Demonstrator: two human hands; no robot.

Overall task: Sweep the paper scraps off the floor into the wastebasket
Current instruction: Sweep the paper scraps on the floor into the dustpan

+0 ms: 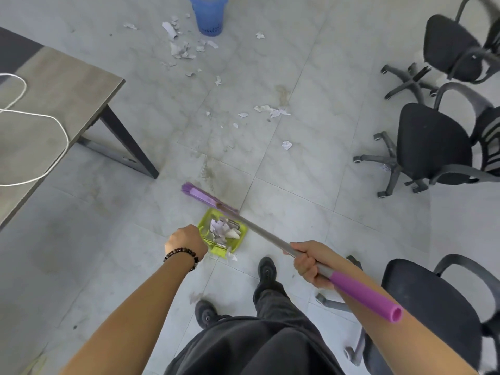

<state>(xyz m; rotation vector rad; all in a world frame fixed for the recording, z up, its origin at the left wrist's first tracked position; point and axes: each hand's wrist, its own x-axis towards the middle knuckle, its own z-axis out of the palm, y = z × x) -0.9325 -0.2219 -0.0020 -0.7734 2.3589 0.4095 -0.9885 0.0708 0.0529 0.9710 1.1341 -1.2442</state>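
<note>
My left hand (pixel 186 239) grips the handle of a lime-green dustpan (pixel 240 234) that holds several white paper scraps (pixel 223 230). My right hand (pixel 308 262) grips the grey shaft of a broom with a pink grip (pixel 365 295); its purple bristle head (pixel 201 196) lies just beyond the dustpan. More paper scraps (pixel 273 110) lie on the grey tiled floor ahead, and a larger scatter of paper (pixel 181 50) lies beside the blue wastebasket (pixel 208 14) at the far top.
A grey table (pixel 54 104) with a white cord (pixel 61 131) stands at the left. Three black office chairs (pixel 433 147) line the right side, one close by my right arm. My two black shoes (pixel 266 270) stand below the dustpan.
</note>
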